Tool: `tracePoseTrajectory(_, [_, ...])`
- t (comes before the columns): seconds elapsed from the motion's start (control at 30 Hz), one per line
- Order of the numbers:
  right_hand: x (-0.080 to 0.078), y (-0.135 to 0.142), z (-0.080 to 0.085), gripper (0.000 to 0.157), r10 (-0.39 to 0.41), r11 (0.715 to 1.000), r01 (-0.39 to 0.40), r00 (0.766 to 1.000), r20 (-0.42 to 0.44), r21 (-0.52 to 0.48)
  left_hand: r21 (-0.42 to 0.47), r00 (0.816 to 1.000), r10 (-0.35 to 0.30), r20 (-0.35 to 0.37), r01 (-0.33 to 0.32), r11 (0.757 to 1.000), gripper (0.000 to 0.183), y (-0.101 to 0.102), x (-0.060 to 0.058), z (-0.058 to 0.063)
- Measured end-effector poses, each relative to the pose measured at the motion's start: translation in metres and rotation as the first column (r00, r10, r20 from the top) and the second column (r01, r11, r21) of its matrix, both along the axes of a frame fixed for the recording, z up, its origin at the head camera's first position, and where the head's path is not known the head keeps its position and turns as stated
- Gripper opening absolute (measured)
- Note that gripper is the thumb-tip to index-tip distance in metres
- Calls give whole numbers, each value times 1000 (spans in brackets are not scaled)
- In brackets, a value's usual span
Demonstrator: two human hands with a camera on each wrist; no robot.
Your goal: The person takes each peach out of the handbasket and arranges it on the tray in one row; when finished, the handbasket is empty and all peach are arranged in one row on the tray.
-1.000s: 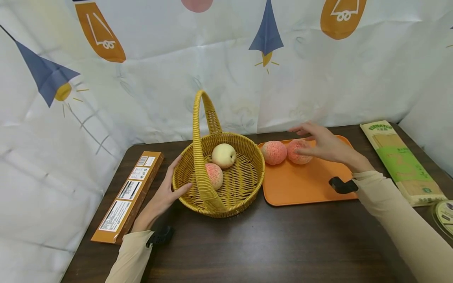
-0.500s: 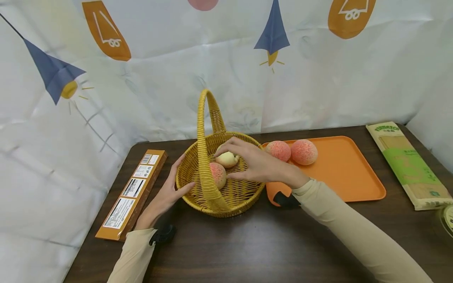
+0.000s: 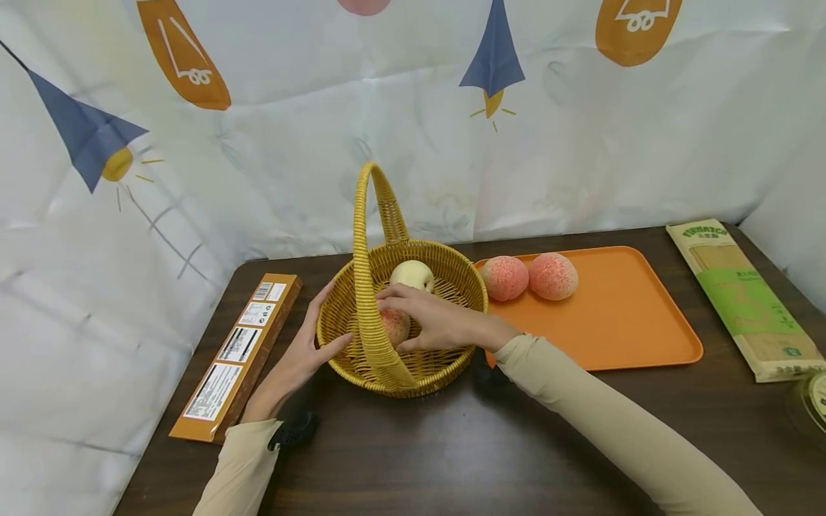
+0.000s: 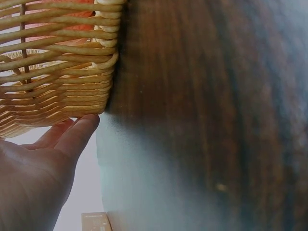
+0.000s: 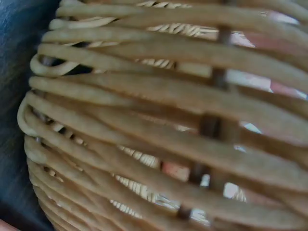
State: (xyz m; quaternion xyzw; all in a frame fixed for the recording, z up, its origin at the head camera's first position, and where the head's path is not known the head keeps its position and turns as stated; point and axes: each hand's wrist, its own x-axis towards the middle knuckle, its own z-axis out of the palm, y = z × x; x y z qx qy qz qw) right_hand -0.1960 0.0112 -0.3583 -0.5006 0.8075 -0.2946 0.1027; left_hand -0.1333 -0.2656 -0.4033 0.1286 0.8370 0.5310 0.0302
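Note:
A yellow woven basket (image 3: 445,365) with a tall handle stands on the table. Inside it are a pink speckled peach (image 3: 395,328) and, behind that, a pale yellow round fruit (image 3: 411,274). My right hand (image 3: 431,320) reaches over the basket's right rim, its fingers and thumb curled round the pink peach, which they partly cover. Along the left of the basket, my left hand (image 3: 303,358) rests with nearly straight fingers on the outer wall and the thumb by the rim. In the left wrist view, fingertips (image 4: 89,122) touch the weave. Only basket weave fills most of the right wrist view.
Two pink peaches, one on the left (image 3: 505,278) and one beside it (image 3: 553,276), lie on an orange tray (image 3: 619,315). A long orange-brown box (image 3: 235,358) lies at the left. At the right are a green-labelled packet (image 3: 742,297) and a jar (image 3: 813,401).
My right hand has moved left from above the peaches on the tray, into the basket and down round the pink peach there. The left hand has stayed at the basket's side.

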Motion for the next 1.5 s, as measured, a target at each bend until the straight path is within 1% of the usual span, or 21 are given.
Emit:
tracePoseTrajectory(0.07, [1,0,-1,66,-3,1000,3,1000,-21,-4,-2,1000,1,-1,-1,1000,91,0,0,0])
tracePoseTrajectory(0.17, [3,0,1,60,-26,1000,25,998,-52,-9,-6,1000,2,-1,-2,1000,91,0,0,0])
tracePoseTrajectory(0.27, [6,0,3,54,-38,999,38,999,-37,-1,-6,1000,-1,-8,1,1000,91,-1,0,1])
tracePoseTrajectory(0.33, [7,0,4,52,-30,1000,30,999,-23,5,-1,1000,2,-8,-2,1000,91,-2,0,1])
tracePoseTrajectory(0.4, [9,-1,4,53,-17,1000,17,1000,-15,7,4,1000,6,-9,-6,1000,91,-3,0,1])
tracePoseTrajectory(0.47, [9,-2,3,55,-5,1000,5,1000,-26,4,12,1000,12,-2,-12,1000,90,-3,0,1])
tracePoseTrajectory(0.57, [9,-3,2,57,-12,1000,13,998,-63,3,19,1000,10,2,-10,1000,90,-2,0,1])
tracePoseTrajectory(0.7, [10,-5,1,57,-15,999,19,994,-110,30,22,1000,3,3,-3,1000,90,-2,-1,0])
tracePoseTrajectory(0.83, [11,-9,0,62,23,998,-14,992,-127,65,15,1000,11,-3,-11,1000,89,-3,-1,-2])
tracePoseTrajectory(0.9, [11,-10,0,65,34,997,-24,991,-129,77,16,1000,9,-5,-9,1000,89,-2,-1,-2])
tracePoseTrajectory(0.97, [10,-11,-1,64,33,996,-23,992,-126,86,22,1000,1,-3,-1,1000,89,-2,-2,-3])
tracePoseTrajectory(1.07, [10,-9,-3,63,24,996,-16,995,-92,83,26,1000,-11,-1,11,1000,90,-1,-2,-4])
tracePoseTrajectory(1.13, [9,-8,-3,61,19,997,-15,998,-62,69,22,1000,-10,1,10,1000,90,0,-2,-5])
tracePoseTrajectory(1.27, [8,1,-3,58,14,999,-13,999,-51,33,13,1000,-9,0,9,1000,91,-1,-1,-4])
tracePoseTrajectory(1.37, [8,12,6,55,2,1000,-4,998,-64,-21,14,1000,-14,-11,14,1000,91,-1,-2,-2])
tracePoseTrajectory(1.5, [6,35,24,56,-46,988,40,998,-37,-150,18,1000,-18,-17,19,1000,91,-1,-3,-2])
